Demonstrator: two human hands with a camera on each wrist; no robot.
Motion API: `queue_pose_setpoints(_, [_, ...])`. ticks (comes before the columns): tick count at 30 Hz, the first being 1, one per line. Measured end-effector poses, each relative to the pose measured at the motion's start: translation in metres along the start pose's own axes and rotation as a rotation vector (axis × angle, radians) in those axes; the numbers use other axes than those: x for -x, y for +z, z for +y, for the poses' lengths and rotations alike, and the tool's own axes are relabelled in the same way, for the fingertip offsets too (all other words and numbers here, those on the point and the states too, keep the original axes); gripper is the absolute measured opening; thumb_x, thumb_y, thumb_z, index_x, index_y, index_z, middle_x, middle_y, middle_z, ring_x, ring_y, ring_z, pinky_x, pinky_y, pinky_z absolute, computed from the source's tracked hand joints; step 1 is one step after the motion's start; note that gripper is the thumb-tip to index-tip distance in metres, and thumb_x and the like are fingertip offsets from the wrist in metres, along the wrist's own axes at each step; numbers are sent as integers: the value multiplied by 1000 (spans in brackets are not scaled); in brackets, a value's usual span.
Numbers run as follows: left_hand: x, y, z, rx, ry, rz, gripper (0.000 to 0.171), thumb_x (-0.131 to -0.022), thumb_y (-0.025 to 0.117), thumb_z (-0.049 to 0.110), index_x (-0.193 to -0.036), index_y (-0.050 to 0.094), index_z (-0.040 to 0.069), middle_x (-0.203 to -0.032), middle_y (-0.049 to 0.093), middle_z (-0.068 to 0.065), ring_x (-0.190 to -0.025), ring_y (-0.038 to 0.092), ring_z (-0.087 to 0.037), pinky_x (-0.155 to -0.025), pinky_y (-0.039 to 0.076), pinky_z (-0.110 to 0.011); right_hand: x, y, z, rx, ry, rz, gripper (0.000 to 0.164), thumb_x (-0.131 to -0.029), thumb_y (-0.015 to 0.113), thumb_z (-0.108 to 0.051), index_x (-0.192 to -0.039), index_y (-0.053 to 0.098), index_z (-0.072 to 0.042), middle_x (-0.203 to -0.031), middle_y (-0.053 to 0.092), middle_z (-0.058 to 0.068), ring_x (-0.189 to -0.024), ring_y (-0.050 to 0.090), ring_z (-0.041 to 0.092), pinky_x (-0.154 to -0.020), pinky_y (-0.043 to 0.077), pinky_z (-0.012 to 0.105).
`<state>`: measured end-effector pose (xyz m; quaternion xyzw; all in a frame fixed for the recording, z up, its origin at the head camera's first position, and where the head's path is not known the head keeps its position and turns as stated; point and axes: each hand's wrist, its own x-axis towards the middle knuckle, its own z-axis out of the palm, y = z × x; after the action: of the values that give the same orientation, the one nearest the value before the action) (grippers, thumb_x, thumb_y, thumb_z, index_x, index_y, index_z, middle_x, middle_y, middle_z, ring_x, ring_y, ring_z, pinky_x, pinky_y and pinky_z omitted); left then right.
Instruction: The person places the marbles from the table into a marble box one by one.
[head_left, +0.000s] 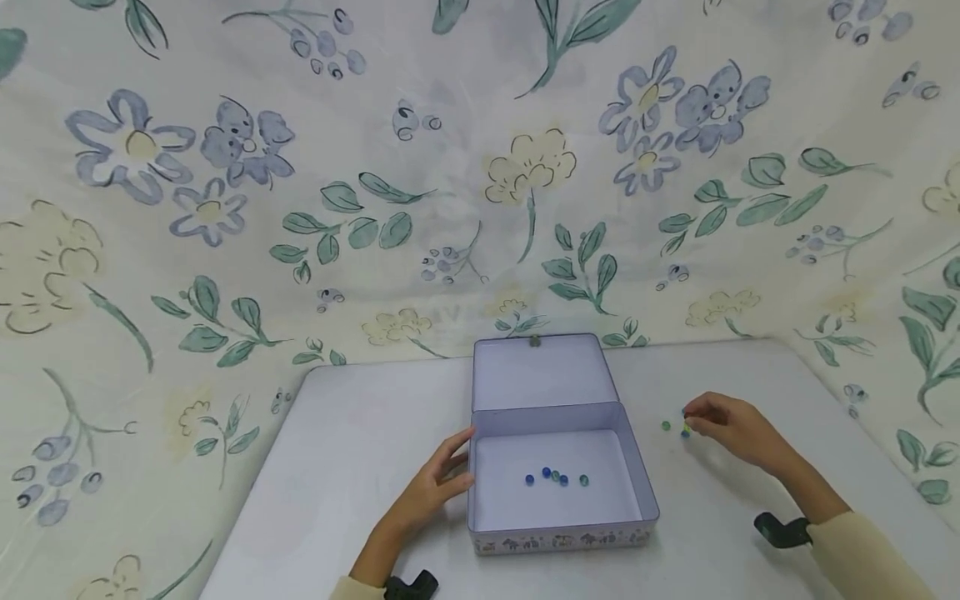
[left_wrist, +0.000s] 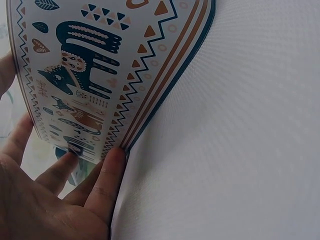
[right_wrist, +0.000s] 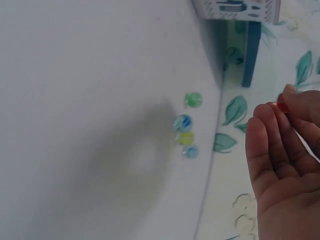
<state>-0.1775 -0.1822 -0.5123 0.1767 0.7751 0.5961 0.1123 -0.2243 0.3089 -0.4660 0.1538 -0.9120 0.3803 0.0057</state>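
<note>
An open tin box (head_left: 562, 537) stands with its hinged lid (head_left: 543, 375) tipped back. Several blue and green glass marbles, among them a blue marble (head_left: 529, 480), lie on its floor. The fingertips of my left hand (head_left: 423, 492) touch the box's left wall, and the left wrist view shows them against the patterned side (left_wrist: 75, 75). To the right of the box, my right hand (head_left: 738, 429) pinches a small red marble (right_wrist: 282, 103) between thumb and forefinger, mostly hidden. Below that hand lie a green marble (right_wrist: 193, 99), a yellow marble (right_wrist: 185, 138) and two blue marbles (right_wrist: 183, 123).
The white table (head_left: 360, 442) carries the box near its middle. Flower-printed cloth (head_left: 450, 183) hangs behind the table and along its sides. Dark straps with camera mounts (head_left: 782, 530) sit at both wrists.
</note>
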Motion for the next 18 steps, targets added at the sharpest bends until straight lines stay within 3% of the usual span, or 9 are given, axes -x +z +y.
queue_pose_setpoints(8, [1,-1,-1,5,-19,13,66,-99,57,15,-158,28,21,-167,19,-10,-147,27,-51,-114,28,-70,-15,3,-33,-53,-75,-24,16,-96,67,-17,-108,68,-7,-103,73,13,-88,65,0,-76,57,19])
queue_pose_setpoints(18, [0,-1,0,12,-12,9,66,-99,58,14,-158,28,20,-167,19,-11,-146,28,-51,-114,30,-70,-34,15,-67,-42,-170,-82,13,-95,68,-17,-107,69,-11,-102,73,1,-90,67,6,-77,58,22])
